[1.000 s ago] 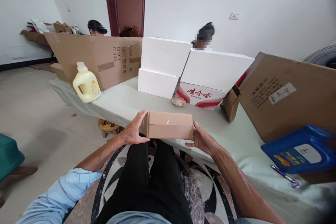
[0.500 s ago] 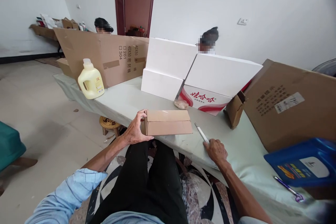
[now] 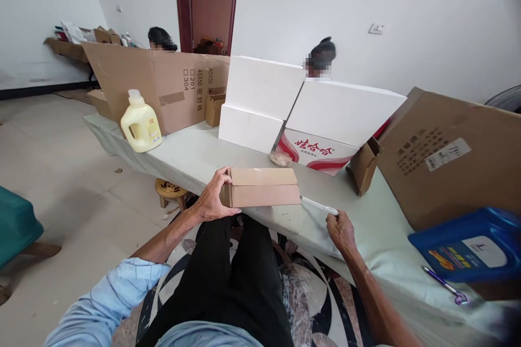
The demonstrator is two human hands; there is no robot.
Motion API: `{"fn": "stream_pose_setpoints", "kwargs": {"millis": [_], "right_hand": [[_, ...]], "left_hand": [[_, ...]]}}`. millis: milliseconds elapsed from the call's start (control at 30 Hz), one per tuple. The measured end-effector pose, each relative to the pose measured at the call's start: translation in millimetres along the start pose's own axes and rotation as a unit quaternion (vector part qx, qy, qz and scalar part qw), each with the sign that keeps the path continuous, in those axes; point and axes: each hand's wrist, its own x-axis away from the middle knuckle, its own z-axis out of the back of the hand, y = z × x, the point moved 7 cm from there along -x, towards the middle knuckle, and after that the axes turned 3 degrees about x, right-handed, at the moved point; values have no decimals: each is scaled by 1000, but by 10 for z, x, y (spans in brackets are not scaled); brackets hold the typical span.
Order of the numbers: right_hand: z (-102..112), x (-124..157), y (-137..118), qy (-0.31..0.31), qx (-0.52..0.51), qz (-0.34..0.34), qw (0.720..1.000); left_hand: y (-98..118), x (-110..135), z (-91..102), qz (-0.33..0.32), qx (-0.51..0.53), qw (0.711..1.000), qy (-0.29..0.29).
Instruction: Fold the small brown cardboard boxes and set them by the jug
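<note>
A small brown cardboard box (image 3: 262, 187), flaps folded closed, rests at the near edge of the white-covered table (image 3: 195, 154). My left hand (image 3: 211, 200) grips its left end, fingers wrapped round the corner. My right hand (image 3: 341, 227) is to the right of the box, pinched on the end of a thin white pen-like tool (image 3: 319, 206) whose tip points at the box's right end.
Behind stand white foam boxes (image 3: 260, 87), a red-and-white printed carton (image 3: 313, 149), large brown cardboard sheets (image 3: 163, 81), a yellow detergent jug (image 3: 140, 124) and small open cartons (image 3: 214, 108). A blue jug (image 3: 468, 244) and purple pen (image 3: 443, 284) lie right. Two people sit beyond the boxes.
My right hand left the box's right end, dropped to the table, and took up the white tool, turning it toward the box. My left hand stayed on the box.
</note>
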Motion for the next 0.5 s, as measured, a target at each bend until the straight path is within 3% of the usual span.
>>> {"fn": "stream_pose_setpoints", "kwargs": {"millis": [100,233,367,500], "right_hand": [[9,23,35,-18,34,-19,999],[-23,58,-125,-25,54,26,998],[-128,82,-329,-42,41,61,996],[-118,84,-357,-22,-1,39,999]], "left_hand": [[13,-2,-6,-2,4,1000,-1],[2,-7,-7,5,9,1000,11],[-23,-18,-11,13,9,1000,22],[-42,-23,-2,18,9,999,28]]}}
